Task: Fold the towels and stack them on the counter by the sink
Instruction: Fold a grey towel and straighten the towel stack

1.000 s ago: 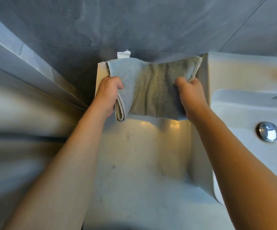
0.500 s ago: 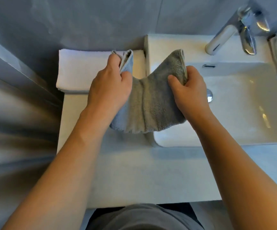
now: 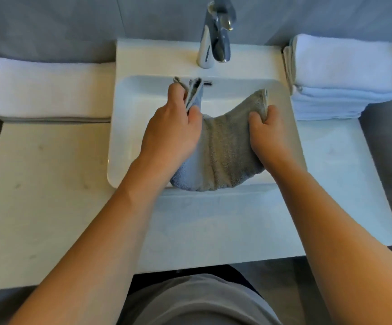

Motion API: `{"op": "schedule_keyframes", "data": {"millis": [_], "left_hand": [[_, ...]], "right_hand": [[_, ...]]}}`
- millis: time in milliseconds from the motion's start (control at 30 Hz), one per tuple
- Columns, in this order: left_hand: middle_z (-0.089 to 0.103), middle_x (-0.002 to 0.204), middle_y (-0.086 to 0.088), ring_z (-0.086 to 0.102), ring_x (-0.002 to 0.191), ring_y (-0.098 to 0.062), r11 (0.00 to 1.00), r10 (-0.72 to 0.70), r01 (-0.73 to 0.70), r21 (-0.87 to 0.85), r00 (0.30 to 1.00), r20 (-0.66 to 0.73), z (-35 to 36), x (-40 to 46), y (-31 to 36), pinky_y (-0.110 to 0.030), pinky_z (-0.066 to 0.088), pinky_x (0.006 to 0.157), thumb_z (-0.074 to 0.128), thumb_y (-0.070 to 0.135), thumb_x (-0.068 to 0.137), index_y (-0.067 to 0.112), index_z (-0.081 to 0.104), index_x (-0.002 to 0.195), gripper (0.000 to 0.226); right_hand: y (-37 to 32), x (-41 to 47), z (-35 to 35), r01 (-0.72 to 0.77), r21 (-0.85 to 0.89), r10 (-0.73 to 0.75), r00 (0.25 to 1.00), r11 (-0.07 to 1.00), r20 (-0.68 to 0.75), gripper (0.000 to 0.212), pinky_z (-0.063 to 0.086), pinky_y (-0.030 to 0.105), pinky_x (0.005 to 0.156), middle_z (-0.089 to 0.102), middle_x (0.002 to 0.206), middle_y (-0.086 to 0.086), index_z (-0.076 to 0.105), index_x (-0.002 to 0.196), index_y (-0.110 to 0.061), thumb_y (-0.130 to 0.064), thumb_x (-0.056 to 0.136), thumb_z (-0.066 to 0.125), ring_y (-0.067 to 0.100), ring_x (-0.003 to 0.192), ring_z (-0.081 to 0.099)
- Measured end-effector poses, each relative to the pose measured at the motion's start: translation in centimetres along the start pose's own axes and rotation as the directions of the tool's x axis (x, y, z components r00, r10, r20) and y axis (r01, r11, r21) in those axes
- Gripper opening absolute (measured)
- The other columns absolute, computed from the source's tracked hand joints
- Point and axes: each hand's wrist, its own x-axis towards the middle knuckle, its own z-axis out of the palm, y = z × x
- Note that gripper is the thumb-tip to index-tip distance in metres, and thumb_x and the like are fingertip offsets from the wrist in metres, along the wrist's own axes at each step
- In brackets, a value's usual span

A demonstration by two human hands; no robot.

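Gripping gray towel [image 3: 223, 151] over sink [image 3: 129, 127]: left hand [image 3: 171, 134] and right hand [image 3: 268, 130] pinching its far corners. Folded towels stacked far left [image 3: 47, 87] and far right [image 3: 345, 76] on tabletop [image 3: 45, 195]; this one left to finish and stack.

We are looking at a grey tiled wall [image 3: 49, 24]; a chrome faucet [image 3: 216, 36] is standing behind a white sink [image 3: 124, 137] set in the pale desk [image 3: 37, 184].

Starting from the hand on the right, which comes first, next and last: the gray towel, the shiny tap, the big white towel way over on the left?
1. Gray towel: gripped by the right hand, over the sink.
2. Tap: behind the basin, up and left of that hand.
3. White towel: far across on the left counter.
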Motion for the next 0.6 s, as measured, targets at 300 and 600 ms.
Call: {"op": "schedule_keyframes", "data": {"millis": [300,600], "left_hand": [[0.049,0.075,0.007,0.051,0.063,-0.011,0.991,0.126,-0.126,-0.051,0.992,0.002,6.7,4.0,7.7,-0.027,0.034,0.048,0.038,0.03,0.104,0.02,0.037,0.118,0.017],[0.05,0.078,0.008,0.048,0.065,-0.014,0.989,0.007,-0.043,-0.14,0.969,-0.248,15.9,9.0,16.0,-0.031,0.028,0.055,0.037,0.031,0.105,0.012,0.039,0.114,0.021]], "right_hand": [[7.1,4.9,-6.3,0.052,-0.02,-0.055,0.973,0.998,-0.222,0.021,0.035,0.033,0.065,0.052,0.082,-0.001,0.041,0.104,-0.011,-0.031,0.102,0.037,0.02,0.074,0.05],[17.6,16.8,-18.5,-0.074,0.004,0.07,0.929,0.997,-0.365,0.022,0.026,0.032,0.065,0.049,0.093,0.007,0.035,0.104,-0.011,-0.034,0.103,0.032,0.027,0.08,0.043]]}}
